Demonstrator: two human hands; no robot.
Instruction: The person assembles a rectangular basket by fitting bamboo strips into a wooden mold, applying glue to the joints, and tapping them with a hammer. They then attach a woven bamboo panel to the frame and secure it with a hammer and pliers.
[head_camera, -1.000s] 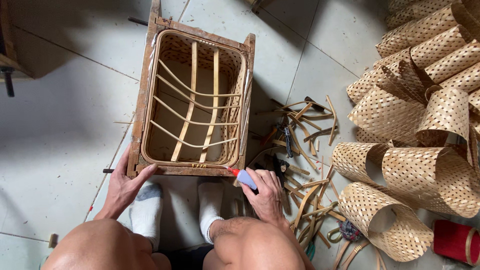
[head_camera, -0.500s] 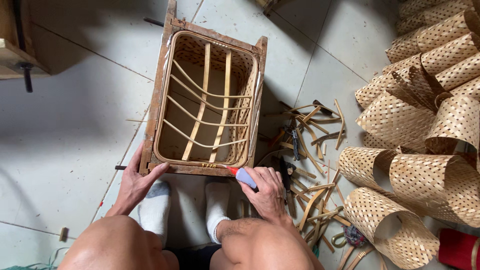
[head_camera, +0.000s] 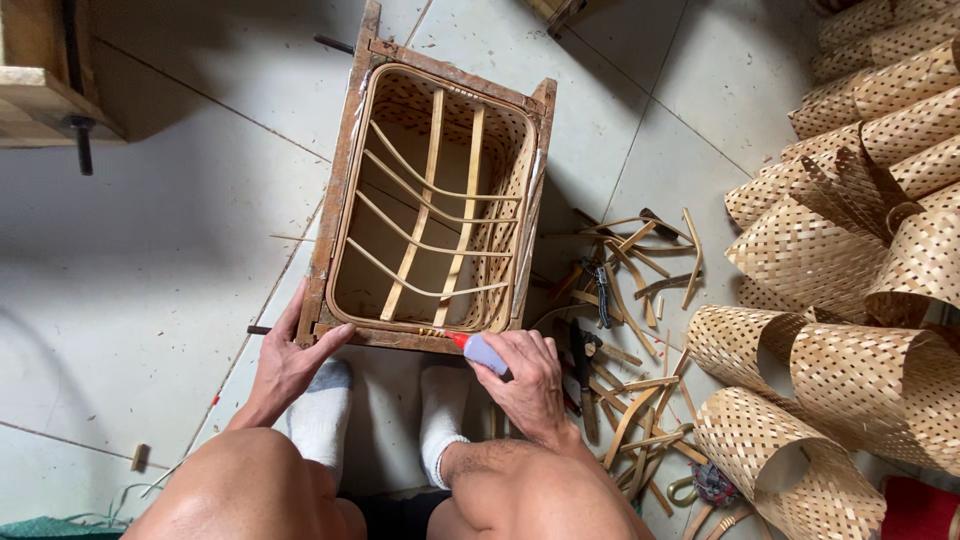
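Note:
A wooden box frame stands on the tiled floor with a woven bamboo basket fitted inside it; thin bamboo strips cross its opening. My left hand grips the frame's near left corner. My right hand holds a small glue tube with a red nozzle, its tip touching the near rim of the basket. My feet in white socks rest just below the frame.
Rolled sheets of woven bamboo matting pile up on the right. Loose bamboo strips and hand tools lie scattered between the frame and the rolls. A wooden object sits at the upper left. A red container is at the lower right.
The view has shifted so the frame sits more to the right and higher. Both hands keep their hold; the glue tip stays at the near rim.

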